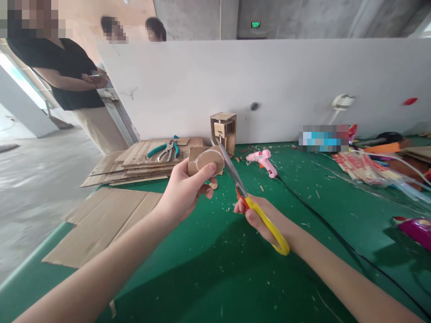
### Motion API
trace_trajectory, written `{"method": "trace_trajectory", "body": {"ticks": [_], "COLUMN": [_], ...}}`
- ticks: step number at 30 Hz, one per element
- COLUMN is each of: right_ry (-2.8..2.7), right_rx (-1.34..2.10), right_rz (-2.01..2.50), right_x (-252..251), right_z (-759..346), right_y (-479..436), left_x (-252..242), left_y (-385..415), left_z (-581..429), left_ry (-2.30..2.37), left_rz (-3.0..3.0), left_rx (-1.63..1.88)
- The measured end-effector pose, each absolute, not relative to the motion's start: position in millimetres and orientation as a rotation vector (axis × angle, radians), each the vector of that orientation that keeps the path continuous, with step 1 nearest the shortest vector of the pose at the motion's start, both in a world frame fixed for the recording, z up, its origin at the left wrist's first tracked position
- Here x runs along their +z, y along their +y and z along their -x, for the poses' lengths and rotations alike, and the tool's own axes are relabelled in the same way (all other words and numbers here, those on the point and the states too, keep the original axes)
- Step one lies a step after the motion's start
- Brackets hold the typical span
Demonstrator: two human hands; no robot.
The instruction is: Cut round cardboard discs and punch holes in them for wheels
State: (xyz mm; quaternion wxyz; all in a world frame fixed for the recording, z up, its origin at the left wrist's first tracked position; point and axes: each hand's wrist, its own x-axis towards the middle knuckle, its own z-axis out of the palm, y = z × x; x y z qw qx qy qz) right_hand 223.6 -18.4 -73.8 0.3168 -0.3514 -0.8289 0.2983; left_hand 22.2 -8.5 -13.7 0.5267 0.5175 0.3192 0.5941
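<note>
Scissors (247, 200) sit in the right hand (264, 215), its grip curled around the handles, blades at the right edge of the cardboard piece (204, 159). The left hand (182, 190) pinches that piece above the green bench (202, 269), thumb over its face. Should the piece twist in that pinch, the blades could stray across the white curve (202, 154) or nick the thumb.

Pliers (171, 147) on cardboard stack (138, 158)
</note>
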Motion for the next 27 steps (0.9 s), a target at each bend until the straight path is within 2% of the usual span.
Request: {"method": "trace_trajectory", "body": {"ticks": [16, 27], "right_ry": [-2.205, -2.168], "right_rx": [0.73, 0.445], "right_rz": [1.07, 1.109], "right_x": [-68, -80], "right_z": [-220, -215], "right_y": [-22, -22], "left_x": [-12, -12], "left_y": [-14, -17], "left_z": [-27, -29], "left_ry": [0.799, 0.799], "left_rz": [-1.273, -1.31], "left_rx": [1.407, 1.417]}}
